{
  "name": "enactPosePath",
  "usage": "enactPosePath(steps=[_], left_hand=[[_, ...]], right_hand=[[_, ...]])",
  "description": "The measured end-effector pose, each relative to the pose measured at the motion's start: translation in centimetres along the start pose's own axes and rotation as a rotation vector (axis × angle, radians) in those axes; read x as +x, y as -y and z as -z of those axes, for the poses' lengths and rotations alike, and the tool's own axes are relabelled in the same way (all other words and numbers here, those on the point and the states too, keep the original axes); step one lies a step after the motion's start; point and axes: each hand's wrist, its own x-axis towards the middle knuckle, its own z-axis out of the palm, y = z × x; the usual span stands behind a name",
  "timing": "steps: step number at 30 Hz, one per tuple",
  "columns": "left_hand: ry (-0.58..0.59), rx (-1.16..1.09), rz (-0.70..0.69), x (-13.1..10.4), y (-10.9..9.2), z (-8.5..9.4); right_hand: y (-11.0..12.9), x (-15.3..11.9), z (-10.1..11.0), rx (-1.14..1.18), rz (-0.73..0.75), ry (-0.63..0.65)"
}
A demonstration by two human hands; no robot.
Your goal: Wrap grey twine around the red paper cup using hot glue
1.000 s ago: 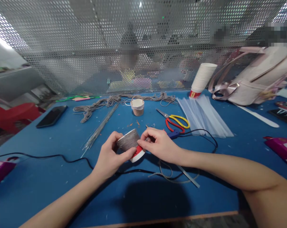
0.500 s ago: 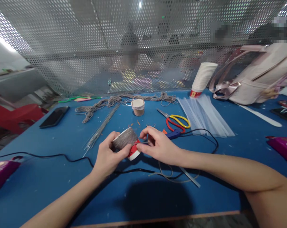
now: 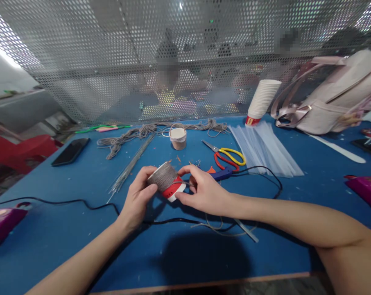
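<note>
A paper cup, wrapped over much of its side in grey cord, is held tilted above the table between both hands. Its red band and white end show toward the right. My left hand grips the cord-covered end, thumb on the near side. At the red and white end, my right hand has its thumb and forefinger on the cup, and the loose grey cord runs under its fingers. More of that cord trails on the table below my right wrist. A glue gun with a blue body lies just behind my right hand, partly hidden.
Yellow-and-red-handled scissors, a small wrapped cup and grey cord bundles lie behind the hands. Clear strips, stacked paper cups and a backpack are right. A phone lies left; a black cable crosses the front.
The cup has turned and shifted slightly right, showing more of its red band. My left thumb has drawn back from the red band; my right fingers have closed onto the cup's end.
</note>
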Motion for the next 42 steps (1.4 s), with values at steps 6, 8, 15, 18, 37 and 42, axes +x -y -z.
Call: enactPosePath(steps=[6,8,15,18,37,42], left_hand=[[0.048,0.104,-0.050,0.4,-1.2,0.3],[0.097,0.134,-0.073,0.5,-1.9,0.3],[0.090,0.344,-0.088,0.3,-3.3,-1.2],[0.048,0.400,-0.115,0.2,-3.3,-1.5],[-0.082,0.592,-0.176,0.8,-3.7,-2.0],[-0.018,0.503,-0.127,0.9,-3.6,-2.1]], right_hand=[[-1.0,0.0,-0.2,-0.148,0.217,-0.058],[-1.4,0.2,-0.2,-0.195,0.267,-0.064],[-1.7,0.5,-0.1,-0.285,0.352,-0.089],[-1.5,0.4,-0.1,-0.318,0.364,-0.092],[-0.8,0.8,1.4,-0.742,0.673,-0.363],[-0.7,1.0,1.4,-0.781,0.671,-0.382]])
